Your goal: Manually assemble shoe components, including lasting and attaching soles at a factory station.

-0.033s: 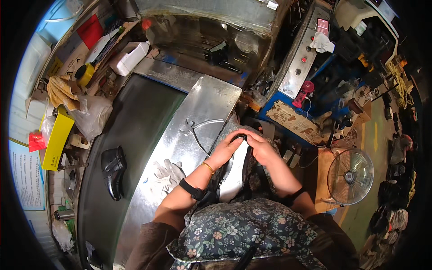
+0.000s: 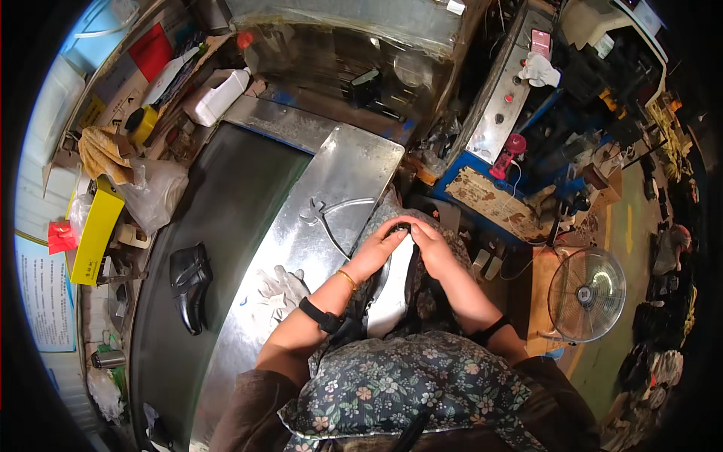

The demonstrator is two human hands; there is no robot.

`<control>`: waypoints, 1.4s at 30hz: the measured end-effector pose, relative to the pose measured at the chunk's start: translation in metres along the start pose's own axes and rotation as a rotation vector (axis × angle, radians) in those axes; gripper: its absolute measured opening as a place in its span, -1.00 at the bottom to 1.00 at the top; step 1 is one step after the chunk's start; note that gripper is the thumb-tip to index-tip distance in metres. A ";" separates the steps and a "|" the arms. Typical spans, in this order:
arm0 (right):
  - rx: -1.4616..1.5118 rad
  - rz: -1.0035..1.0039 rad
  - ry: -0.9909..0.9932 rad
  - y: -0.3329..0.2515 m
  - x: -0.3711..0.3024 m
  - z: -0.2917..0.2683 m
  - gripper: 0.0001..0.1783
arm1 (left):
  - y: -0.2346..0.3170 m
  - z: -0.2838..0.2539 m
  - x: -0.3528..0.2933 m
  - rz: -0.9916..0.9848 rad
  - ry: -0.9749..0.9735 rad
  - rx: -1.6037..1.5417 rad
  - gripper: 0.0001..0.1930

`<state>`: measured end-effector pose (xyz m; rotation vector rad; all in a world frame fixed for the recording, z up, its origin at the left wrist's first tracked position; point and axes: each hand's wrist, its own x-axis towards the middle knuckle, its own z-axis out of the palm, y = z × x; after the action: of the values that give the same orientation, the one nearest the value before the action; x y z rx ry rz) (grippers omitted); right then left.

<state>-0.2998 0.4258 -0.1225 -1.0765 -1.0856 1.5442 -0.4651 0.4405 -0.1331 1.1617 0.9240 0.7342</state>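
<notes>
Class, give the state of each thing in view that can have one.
Black-edged white shoe-shaped piece: gripped by left hand and right hand
Silver metal pincers: handles spread
Black leather strapped shoe: unheld
Pale cloth gloves: crumpled, unworn
Rectangular phone: screen lit
Round wire-caged fan: spinning or stopped, cannot tell

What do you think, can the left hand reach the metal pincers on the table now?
Probably yes: the pincers lie uncovered on the metal table, close to the left hand, and nothing visible blocks the way. But this hand is holding the shoe, so it would likely have to let go first.
</notes>
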 end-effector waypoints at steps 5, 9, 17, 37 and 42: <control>-0.116 0.015 -0.003 -0.007 0.005 -0.001 -0.63 | 0.011 -0.013 -0.001 -0.026 -0.158 -0.022 -0.22; -0.013 0.078 -0.030 -0.015 -0.008 0.007 -0.58 | 0.027 -0.010 -0.017 -0.012 -0.168 0.003 0.01; -0.372 0.030 -0.356 0.006 0.080 0.055 -0.27 | 0.026 -0.033 -0.094 0.185 0.453 -0.231 -0.04; -0.471 -0.034 -0.418 -0.126 0.073 0.105 -0.66 | -0.001 -0.071 -0.096 0.021 0.617 -0.147 0.29; -0.670 -0.523 -0.473 -0.079 0.024 0.090 -0.71 | -0.016 -0.067 -0.090 0.075 0.623 -0.096 0.19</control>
<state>-0.3756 0.4492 -0.0294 -0.7417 -2.1188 1.0380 -0.5652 0.3880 -0.1373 0.8939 1.3451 1.2252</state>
